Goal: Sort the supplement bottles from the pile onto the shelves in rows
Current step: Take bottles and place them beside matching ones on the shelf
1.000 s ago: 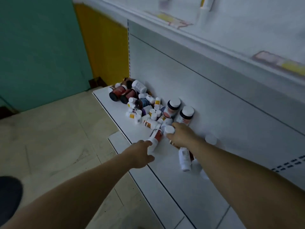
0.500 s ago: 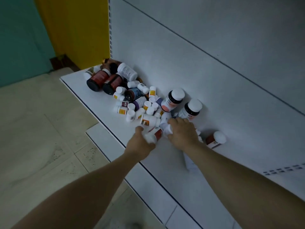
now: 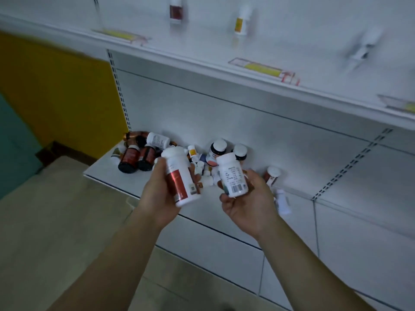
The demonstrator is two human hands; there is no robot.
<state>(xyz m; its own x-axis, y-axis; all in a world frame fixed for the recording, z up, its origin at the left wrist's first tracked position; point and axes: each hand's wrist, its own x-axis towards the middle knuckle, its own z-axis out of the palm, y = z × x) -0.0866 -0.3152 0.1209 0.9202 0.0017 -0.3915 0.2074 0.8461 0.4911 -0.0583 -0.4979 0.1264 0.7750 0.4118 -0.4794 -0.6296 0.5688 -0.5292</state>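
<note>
Near pile (image 3: 143, 153) | left hand (image 3: 157, 198): red-label bottle (image 3: 179, 178) | right hand (image 3: 249, 203): barcode bottle (image 3: 232, 176) (text unreadable)

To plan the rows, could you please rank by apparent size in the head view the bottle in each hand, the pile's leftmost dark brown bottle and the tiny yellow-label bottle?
1. red-label bottle, left hand
2. barcode bottle, right hand
3. dark brown bottle, farther off, so unsure
4. tiny yellow-label bottle
</note>
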